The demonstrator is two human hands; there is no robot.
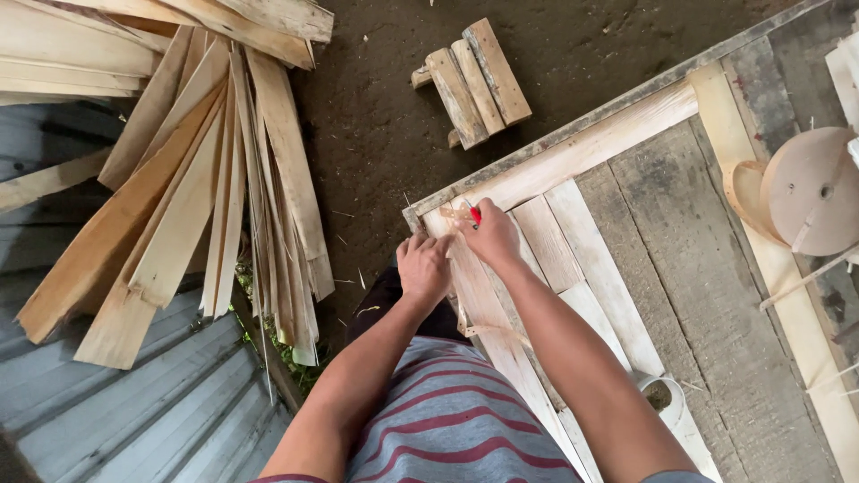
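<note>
Striped shirt [447, 420] and forearms filled the near edge, and beyond them the left hand [422, 266] pressed flat, its grip released, on a thin pale wooden slat [479, 295] at the near-left corner of the tabletop [707, 268]. Just beside it, the right hand [490, 234] was clenched on a small red-handled tool [475, 214]. That slat looked light, springy and prone to splitting, best held flat near its end.

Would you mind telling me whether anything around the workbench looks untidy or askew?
Yes: the thin wooden slats on the left lie fanned in a loose, slanting heap rather than stacked square. On the workbench, both hands work at the pale frame's corner.
</note>
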